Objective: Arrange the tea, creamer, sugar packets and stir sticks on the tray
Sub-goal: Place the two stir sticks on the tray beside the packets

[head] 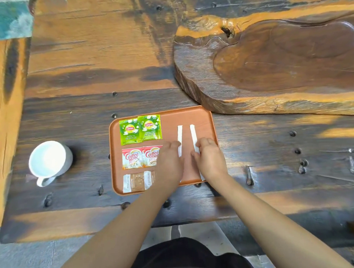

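Note:
An orange-brown tray [191, 114] lies on the wooden table. At its back left lie two green Lipton tea packets [140, 129] side by side. Below them are two red-and-white Coffee-mate creamer packets [138, 158], then two brown-and-white sugar packets [133, 182] at the front left, the right one partly hidden by my left forearm. Two white wrapped stir sticks lie lengthwise on the right half. My left hand [169, 163] rests fingers-down on the left stick [180, 134]. My right hand [210, 158] presses on the right stick [193, 133]. Both sticks' near ends are hidden under my hands.
A white cup [48, 161] with its handle toward me stands left of the tray. A large carved wooden tea slab [271, 64] fills the back right, its edge almost touching the tray's far right corner. The table's front edge runs just below the tray.

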Tool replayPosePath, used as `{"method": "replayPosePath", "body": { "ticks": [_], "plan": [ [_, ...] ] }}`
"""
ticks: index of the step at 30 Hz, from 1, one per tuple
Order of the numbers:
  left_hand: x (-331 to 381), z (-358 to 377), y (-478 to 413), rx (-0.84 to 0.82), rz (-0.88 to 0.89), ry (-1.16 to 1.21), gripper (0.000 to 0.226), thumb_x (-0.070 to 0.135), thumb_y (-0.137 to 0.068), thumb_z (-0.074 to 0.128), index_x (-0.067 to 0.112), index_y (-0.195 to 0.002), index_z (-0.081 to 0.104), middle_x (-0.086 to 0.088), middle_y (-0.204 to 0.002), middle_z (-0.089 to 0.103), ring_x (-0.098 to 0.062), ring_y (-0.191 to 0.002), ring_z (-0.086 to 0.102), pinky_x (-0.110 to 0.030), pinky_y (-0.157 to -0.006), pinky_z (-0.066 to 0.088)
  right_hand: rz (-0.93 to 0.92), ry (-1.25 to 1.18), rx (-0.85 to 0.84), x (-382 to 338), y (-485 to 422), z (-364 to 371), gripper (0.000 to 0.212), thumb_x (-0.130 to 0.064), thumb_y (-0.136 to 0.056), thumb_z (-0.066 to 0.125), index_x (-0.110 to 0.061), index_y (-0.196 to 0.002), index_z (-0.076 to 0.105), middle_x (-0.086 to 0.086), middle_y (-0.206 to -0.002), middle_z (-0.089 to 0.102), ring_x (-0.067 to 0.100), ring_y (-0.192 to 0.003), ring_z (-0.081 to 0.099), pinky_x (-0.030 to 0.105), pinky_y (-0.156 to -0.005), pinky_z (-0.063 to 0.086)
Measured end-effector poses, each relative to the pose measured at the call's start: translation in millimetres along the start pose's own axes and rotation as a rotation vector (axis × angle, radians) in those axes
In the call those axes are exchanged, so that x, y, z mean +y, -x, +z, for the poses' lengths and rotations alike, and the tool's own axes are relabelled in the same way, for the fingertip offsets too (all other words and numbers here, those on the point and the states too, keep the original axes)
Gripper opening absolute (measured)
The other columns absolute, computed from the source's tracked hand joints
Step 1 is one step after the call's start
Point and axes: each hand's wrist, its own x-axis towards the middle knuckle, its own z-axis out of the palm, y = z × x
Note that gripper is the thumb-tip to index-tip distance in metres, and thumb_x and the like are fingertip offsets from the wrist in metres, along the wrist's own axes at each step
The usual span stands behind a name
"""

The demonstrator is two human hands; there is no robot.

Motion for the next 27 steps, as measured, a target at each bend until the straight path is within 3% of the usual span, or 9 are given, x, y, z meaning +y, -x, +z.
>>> {"method": "replayPosePath", "body": {
  "ticks": [8, 16, 27],
  "plan": [
    [0.4, 11.2, 7.2, 0.012, -0.039, 0.022, 0.044, -0.004, -0.080, 0.045, 0.006, -0.123, 0.052, -0.016, -0.127, 0.053, -0.033, -0.111, 0.053, -0.037, -0.089, 0.043, 0.079, -0.005, 0.056, -0.3, 2.3, 4.8, 0.022, -0.003, -0.084, 0.049, -0.004, -0.105, 0.054, 0.018, -0.113, 0.055, 0.035, -0.100, 0.055, 0.037, -0.076, 0.044],
    [0.8, 11.2, 8.6, 0.010, -0.040, 0.036, 0.044, -0.004, -0.082, 0.042, 0.007, -0.125, 0.050, -0.016, -0.128, 0.051, -0.033, -0.112, 0.051, -0.041, -0.092, 0.044, 0.084, -0.035, 0.073, 3.7, 1.7, 1.9, 0.021, -0.004, -0.085, 0.049, -0.002, -0.105, 0.054, 0.019, -0.113, 0.055, 0.037, -0.096, 0.057, 0.038, -0.079, 0.047],
    [1.2, 12.9, 7.2, 0.025, -0.057, 0.053, 0.046, -0.003, -0.082, 0.045, 0.007, -0.126, 0.050, -0.015, -0.128, 0.051, -0.031, -0.111, 0.052, -0.036, -0.089, 0.042, 0.106, -0.045, 0.069, 3.6, -2.2, 3.8, 0.023, -0.005, -0.086, 0.050, -0.002, -0.108, 0.053, 0.018, -0.113, 0.056, 0.035, -0.099, 0.056, 0.037, -0.083, 0.046]
  ]
}}
